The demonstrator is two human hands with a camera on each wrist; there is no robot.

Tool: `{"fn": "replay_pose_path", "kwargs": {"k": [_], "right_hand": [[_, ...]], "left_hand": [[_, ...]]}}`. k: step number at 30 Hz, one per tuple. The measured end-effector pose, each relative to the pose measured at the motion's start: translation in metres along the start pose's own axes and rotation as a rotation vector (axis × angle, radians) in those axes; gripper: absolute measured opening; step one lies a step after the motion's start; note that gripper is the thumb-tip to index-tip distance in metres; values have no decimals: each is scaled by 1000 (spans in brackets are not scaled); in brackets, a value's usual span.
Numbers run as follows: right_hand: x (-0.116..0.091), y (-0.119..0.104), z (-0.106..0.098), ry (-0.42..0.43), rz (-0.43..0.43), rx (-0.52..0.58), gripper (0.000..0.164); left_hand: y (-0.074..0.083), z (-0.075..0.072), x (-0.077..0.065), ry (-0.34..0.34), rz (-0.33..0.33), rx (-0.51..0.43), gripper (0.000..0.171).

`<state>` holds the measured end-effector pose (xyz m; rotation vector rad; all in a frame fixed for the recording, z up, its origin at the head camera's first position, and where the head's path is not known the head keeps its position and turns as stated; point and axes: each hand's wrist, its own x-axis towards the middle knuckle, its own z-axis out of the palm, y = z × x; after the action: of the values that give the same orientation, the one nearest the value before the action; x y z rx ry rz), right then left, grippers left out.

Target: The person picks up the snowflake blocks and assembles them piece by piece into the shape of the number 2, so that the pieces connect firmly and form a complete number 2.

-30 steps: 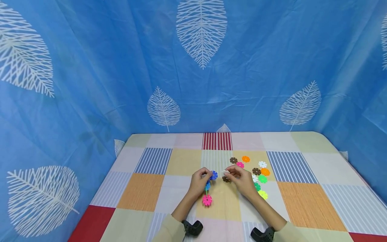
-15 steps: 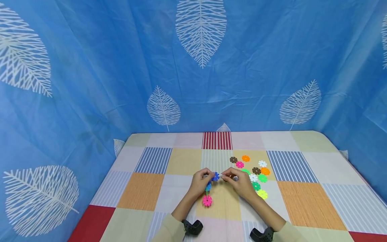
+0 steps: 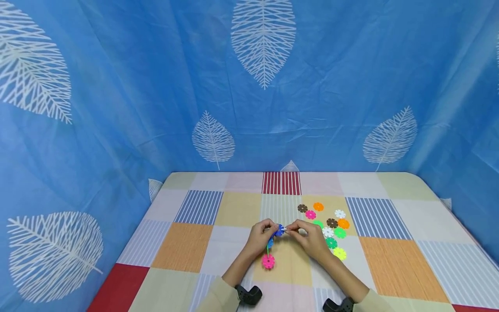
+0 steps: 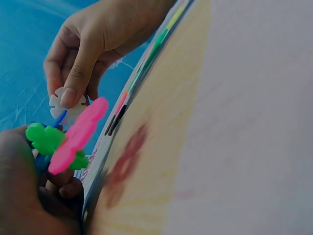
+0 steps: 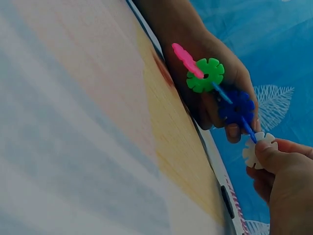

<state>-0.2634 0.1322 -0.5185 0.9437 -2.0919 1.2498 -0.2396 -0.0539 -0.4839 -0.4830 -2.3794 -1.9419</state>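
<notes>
Joined: chain (image 5: pixel 236 108), pink through blue, pinched in left hand (image 3: pixel 258 237). At its end: white disc (image 5: pixel 252 152), pinched by right hand (image 3: pixel 310 238), seating unclear to me. Unjoined, likely remaining: loose discs (image 3: pixel 328 232), table (image 3: pixel 234 208).

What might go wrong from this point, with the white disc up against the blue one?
The white disc is pinched between the right hand's thumb and fingers, so it might slip or twist as it meets the edge-on blue disc.

The left hand grips the joined discs with the pink disc end unsupported; pushing could loosen a joint.

Loose discs beside the right hand could get knocked.
</notes>
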Motion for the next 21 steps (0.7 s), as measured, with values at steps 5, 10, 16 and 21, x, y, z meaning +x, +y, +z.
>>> {"fn": "replay_pose_path", "kwargs": {"k": [5, 10, 16, 21], "right_hand": [[-4, 5, -3, -72, 116, -142, 36], [-8, 10, -7, -133, 185, -388, 33], [-6, 7, -6, -81, 305, -295, 22], [-2, 0, -5, 28, 548, 145, 14]], "left_hand": [[0, 2, 0, 100, -22, 10, 17], [-1, 2, 1, 142, -51, -31, 12], [-1, 2, 1, 147, -50, 0, 15], [1, 3, 1, 160, -55, 44, 15]]}}
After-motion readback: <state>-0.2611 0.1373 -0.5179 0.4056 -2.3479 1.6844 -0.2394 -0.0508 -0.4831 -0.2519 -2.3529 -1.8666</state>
